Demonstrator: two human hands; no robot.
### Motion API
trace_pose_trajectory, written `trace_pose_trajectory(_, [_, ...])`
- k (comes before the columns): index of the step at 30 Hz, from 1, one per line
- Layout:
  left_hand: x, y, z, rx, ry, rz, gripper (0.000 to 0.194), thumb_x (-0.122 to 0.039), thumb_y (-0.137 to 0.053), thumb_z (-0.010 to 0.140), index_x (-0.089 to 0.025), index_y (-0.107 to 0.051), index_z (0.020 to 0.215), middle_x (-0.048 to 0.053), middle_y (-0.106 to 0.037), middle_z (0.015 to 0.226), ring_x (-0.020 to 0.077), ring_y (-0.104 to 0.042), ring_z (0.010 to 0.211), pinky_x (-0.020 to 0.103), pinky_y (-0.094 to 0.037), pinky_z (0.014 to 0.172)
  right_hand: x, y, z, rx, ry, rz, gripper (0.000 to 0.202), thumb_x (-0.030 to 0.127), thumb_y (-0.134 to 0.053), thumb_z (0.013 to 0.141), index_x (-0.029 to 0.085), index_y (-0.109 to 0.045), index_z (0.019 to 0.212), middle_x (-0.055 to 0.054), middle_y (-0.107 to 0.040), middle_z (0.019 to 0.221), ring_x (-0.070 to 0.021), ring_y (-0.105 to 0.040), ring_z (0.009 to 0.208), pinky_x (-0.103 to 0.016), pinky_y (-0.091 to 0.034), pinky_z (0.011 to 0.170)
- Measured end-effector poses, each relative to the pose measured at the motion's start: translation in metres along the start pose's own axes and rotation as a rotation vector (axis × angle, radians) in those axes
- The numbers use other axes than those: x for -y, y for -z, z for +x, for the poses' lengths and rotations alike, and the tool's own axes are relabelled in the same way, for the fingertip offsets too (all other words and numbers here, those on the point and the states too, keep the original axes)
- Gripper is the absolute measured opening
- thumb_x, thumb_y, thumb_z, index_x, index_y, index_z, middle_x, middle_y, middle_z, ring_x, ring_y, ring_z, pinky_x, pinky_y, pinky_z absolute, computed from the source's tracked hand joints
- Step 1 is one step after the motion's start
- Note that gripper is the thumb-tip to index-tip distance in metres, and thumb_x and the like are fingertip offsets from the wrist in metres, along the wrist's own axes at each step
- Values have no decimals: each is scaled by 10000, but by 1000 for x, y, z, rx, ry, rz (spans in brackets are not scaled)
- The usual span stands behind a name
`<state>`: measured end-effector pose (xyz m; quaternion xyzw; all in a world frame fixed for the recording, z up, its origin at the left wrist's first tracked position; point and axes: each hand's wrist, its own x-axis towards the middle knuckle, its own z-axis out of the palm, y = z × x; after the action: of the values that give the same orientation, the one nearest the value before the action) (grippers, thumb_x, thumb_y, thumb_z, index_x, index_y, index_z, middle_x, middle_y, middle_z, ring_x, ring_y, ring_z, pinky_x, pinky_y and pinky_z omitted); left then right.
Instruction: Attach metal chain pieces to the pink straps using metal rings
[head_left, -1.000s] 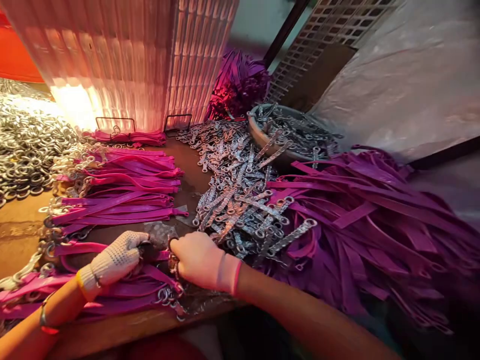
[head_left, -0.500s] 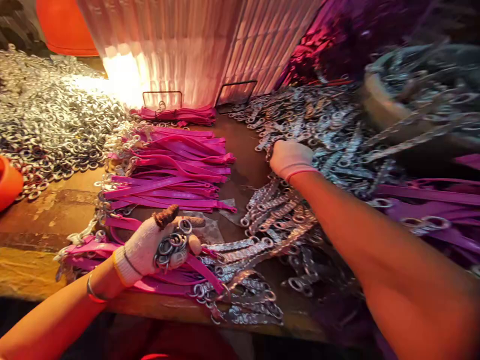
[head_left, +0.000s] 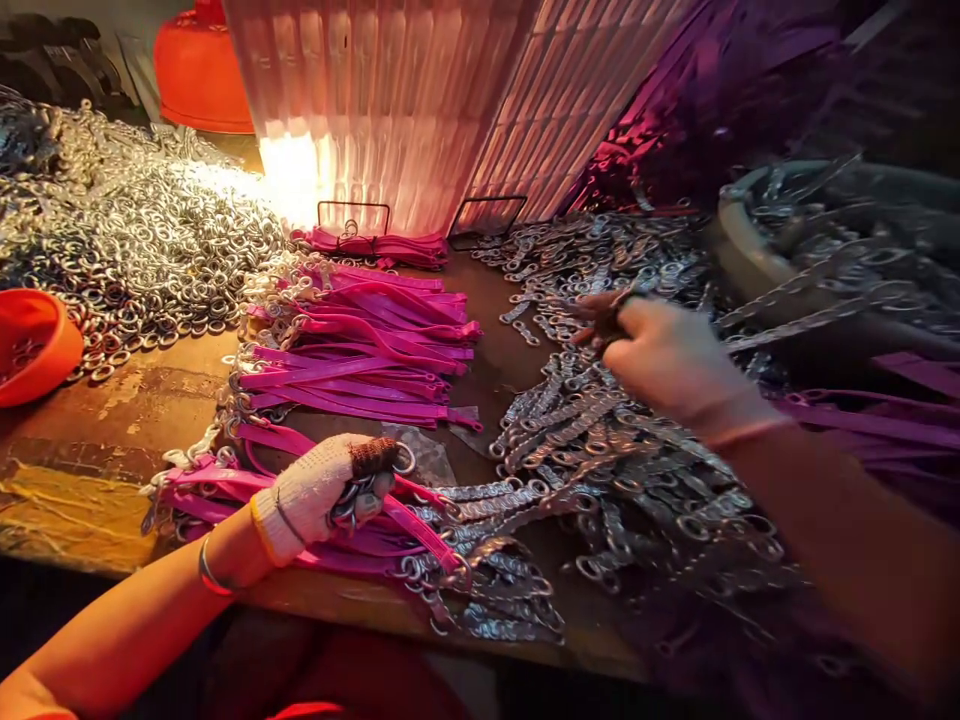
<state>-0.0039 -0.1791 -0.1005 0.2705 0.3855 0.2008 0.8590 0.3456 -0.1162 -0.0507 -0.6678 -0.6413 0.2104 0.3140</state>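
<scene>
My left hand [head_left: 330, 500], in a pale glove with dark fingertips, is closed around several metal rings [head_left: 349, 503]. One ring [head_left: 405, 457] stands up at the thumb tip. Beneath that hand lie pink straps [head_left: 217, 485] with metal links at their ends. My gloved right hand [head_left: 667, 350] hovers over a heap of short metal chain pieces [head_left: 570, 420], its dark-tipped fingers pointing left. Motion smears those fingers, so whether anything is between them is unclear. A row of pink straps [head_left: 360, 350] lies on the table between the hands.
A large heap of metal rings [head_left: 187, 230] covers the back left, beside an orange bowl [head_left: 52, 350]. Ribbed translucent panels [head_left: 390, 120] stand at the back near a bright light. A grey tub [head_left: 742, 235] at right holds chains. More purple straps [head_left: 885, 425] lie at right.
My right hand has moved right and towards me from the chain heap. My left thumb has come down over the rings, with one now at its tip. The view has shifted slightly.
</scene>
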Motion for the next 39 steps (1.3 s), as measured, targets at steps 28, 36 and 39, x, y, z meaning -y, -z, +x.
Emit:
trace_pose_trajectory(28, [7, -17, -33, -102, -296, 505, 366, -514, -602, 863, -160, -556, 782, -33, -515, 520, 67, -396, 367, 171, -277, 338, 102, -107, -130, 300, 135, 266, 471, 87, -446, 730, 202, -705, 1106, -48, -730, 1038, -224, -645, 991, -344, -511, 899])
trace_pose_trajectory(36, [-2, -17, -27, -55, -286, 645, 400, -542, -569, 886, -170, -511, 752, -35, -512, 532, 57, -409, 365, 156, -297, 343, 105, -110, -130, 396, 188, 345, 266, 209, -492, 890, 209, -675, 1083, -61, -708, 1071, -203, -635, 971, -303, -491, 854])
trace_pose_trajectory(39, [-5, -19, -23, -38, -269, 632, 386, -533, -582, 875, -175, -505, 752, -43, -494, 510, 61, -398, 352, 158, -284, 330, 106, -107, -127, 369, 184, 172, 163, 203, -505, 849, 193, -663, 889, -56, -708, 907, -192, -621, 821, -273, -454, 708])
